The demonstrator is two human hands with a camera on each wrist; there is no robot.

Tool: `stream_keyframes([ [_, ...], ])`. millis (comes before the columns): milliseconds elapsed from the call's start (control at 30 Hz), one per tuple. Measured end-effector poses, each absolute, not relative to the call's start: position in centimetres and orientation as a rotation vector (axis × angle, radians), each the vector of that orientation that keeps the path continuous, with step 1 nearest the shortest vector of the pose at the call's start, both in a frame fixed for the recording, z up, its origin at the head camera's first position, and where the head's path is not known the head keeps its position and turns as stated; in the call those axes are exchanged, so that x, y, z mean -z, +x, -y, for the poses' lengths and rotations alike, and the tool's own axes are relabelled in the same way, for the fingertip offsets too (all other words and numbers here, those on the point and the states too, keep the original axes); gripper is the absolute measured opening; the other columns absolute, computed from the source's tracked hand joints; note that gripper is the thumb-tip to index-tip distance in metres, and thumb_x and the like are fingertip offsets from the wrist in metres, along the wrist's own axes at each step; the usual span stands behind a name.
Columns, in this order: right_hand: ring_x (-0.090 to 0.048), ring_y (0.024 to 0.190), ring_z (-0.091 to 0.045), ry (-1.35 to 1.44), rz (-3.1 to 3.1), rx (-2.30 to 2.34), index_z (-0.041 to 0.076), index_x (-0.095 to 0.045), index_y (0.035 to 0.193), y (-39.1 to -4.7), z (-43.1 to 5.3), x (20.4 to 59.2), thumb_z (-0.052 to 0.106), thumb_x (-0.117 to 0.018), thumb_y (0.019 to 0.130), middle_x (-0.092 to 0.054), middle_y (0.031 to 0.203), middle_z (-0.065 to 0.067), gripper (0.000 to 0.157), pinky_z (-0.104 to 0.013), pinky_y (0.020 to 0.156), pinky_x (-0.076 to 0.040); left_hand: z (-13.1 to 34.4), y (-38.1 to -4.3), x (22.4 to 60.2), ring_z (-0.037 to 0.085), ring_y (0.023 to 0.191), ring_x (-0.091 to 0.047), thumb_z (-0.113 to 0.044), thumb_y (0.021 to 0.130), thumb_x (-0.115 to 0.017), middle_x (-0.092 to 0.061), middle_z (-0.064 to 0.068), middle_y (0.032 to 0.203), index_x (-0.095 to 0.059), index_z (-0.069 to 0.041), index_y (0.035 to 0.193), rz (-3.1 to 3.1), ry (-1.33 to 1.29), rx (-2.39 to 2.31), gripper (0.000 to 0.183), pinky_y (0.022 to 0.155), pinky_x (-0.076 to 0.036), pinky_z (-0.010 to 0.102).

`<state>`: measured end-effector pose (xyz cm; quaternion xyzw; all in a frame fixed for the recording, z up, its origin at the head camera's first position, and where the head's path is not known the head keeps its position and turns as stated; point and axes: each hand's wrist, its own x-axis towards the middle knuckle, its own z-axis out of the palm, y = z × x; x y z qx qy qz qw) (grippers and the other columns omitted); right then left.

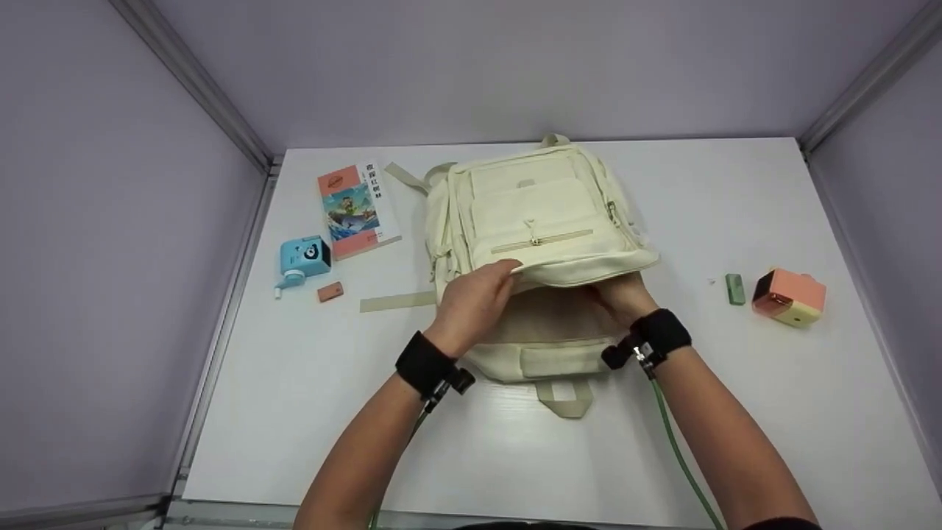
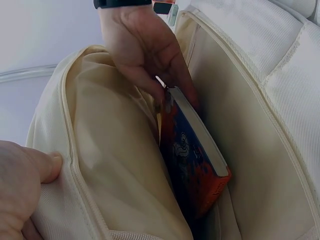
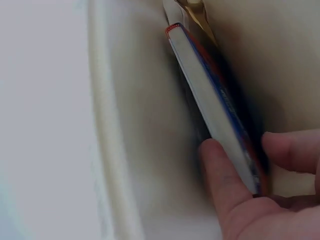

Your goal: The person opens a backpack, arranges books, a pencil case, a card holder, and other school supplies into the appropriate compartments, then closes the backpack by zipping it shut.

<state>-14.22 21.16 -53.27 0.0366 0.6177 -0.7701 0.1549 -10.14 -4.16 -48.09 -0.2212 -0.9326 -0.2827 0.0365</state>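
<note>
A cream backpack [image 1: 537, 202] lies on the table with its main compartment gaping toward me. My left hand [image 1: 473, 303] grips the raised edge of its opening, thumb on the outer fabric in the left wrist view. My right hand [image 1: 627, 296] reaches into the compartment, its fingers hidden from the head view. Inside, the left wrist view shows a thick book [image 2: 192, 155] with a red and blue cover, standing on edge. The right hand [image 2: 150, 50] holds the book by its near end, thumb and fingers on opposite sides.
Left of the backpack lie a paperback book [image 1: 357, 210], a blue pencil sharpener [image 1: 302, 258] with a crank and a reddish eraser [image 1: 330, 291]. To the right are a green eraser [image 1: 734, 289] and a pink and yellow sharpener [image 1: 791, 297]. Straps [image 1: 397, 302] spread from the backpack.
</note>
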Motion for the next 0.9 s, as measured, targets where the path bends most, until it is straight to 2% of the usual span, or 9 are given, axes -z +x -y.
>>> stream_keyframes([
  [167,-0.057,0.119,-0.023,0.079,-1.847,2.028,0.001,-0.04,0.151,-12.8,-23.0,54.0,-0.001,-0.063,0.099,-0.051,0.135,-0.011,0.056,-0.054,0.112,-0.038,4.2,-10.2,48.1,0.018,0.106,-0.07,-0.024,0.108,-0.054,-0.073,0.003,0.119,-0.067,-0.015,0.129,2.878,-0.678,0.851,0.026,0.083,-0.056,0.039],
  [267,-0.05,0.132,-0.031,0.09,-1.916,1.917,-0.001,-0.034,0.155,-12.0,-24.3,53.8,0.004,-0.055,0.104,-0.044,0.147,-0.017,0.056,-0.048,0.112,-0.04,4.2,-10.1,48.1,0.017,0.105,-0.07,-0.026,0.108,-0.053,-0.073,0.002,0.118,-0.067,-0.016,0.127,2.88,-0.676,0.846,0.025,0.082,-0.056,0.039],
  [333,-0.05,0.133,-0.037,0.084,-2.019,1.814,-0.007,-0.037,0.153,-11.5,-25.1,53.5,0.006,-0.05,0.106,-0.045,0.149,-0.023,0.051,-0.043,0.109,-0.044,4.2,-10.2,48.1,0.017,0.104,-0.07,-0.026,0.108,-0.053,-0.073,0.002,0.117,-0.067,-0.017,0.126,2.878,-0.673,0.849,0.025,0.082,-0.056,0.039],
  [433,-0.057,0.125,-0.038,0.062,-2.259,1.636,-0.011,-0.05,0.143,-10.5,-26.7,52.9,0.008,-0.043,0.105,-0.055,0.141,-0.027,0.043,-0.035,0.098,-0.052,4.2,-10.1,48.1,0.017,0.103,-0.07,-0.027,0.108,-0.053,-0.073,0.001,0.117,-0.068,-0.017,0.125,2.875,-0.674,0.853,0.024,0.081,-0.056,0.04],
  [533,-0.066,0.108,-0.032,0.087,-2.615,1.472,-0.006,-0.066,0.126,-9.6,-28.1,52.5,0.008,-0.042,0.103,-0.068,0.122,-0.023,0.037,-0.03,0.084,-0.053,4.2,-10.1,48.1,0.017,0.103,-0.07,-0.025,0.108,-0.054,-0.073,0.002,0.117,-0.068,-0.016,0.126,2.874,-0.681,0.852,0.024,0.08,-0.056,0.039],
  [600,-0.066,0.101,-0.027,0.144,-2.867,1.431,-0.001,-0.071,0.12,-9.0,-29.0,52.4,0.008,-0.044,0.102,-0.071,0.113,-0.017,0.034,-0.03,0.08,-0.049,4.1,-10.0,48.2,0.017,0.102,-0.07,-0.024,0.108,-0.054,-0.073,0.002,0.116,-0.067,-0.016,0.127,2.875,-0.69,0.853,0.025,0.08,-0.056,0.039],
  [667,-0.064,0.102,-0.026,0.13,-3.095,1.445,0.001,-0.072,0.119,-8.8,-29.6,52.2,0.008,-0.049,0.102,-0.071,0.113,-0.014,0.029,-0.034,0.084,-0.047,4.1,-9.9,48.2,0.017,0.102,-0.07,-0.024,0.108,-0.054,-0.073,0.002,0.116,-0.067,-0.015,0.127,2.874,-0.697,0.852,0.025,0.08,-0.056,0.039],
  [767,-0.061,0.117,-0.029,-0.147,-3.31,1.502,0.003,-0.07,0.125,-9.1,-30.0,51.7,0.009,-0.062,0.099,-0.068,0.123,-0.013,0.027,-0.041,0.1,-0.044,4.1,-9.9,48.3,0.017,0.103,-0.07,-0.024,0.108,-0.053,-0.073,0.002,0.116,-0.067,-0.016,0.127,2.872,-0.705,0.845,0.025,0.08,-0.056,0.039],
  [900,-0.049,0.136,-0.036,-0.763,-3.285,1.403,0.003,-0.065,0.135,-10.4,-29.2,50.6,0.016,-0.074,0.094,-0.063,0.137,-0.015,0.044,-0.048,0.118,-0.03,4.1,-9.9,48.3,0.017,0.105,-0.07,-0.023,0.108,-0.053,-0.073,0.001,0.118,-0.067,-0.015,0.127,2.869,-0.723,0.827,0.025,0.082,-0.056,0.039],
])
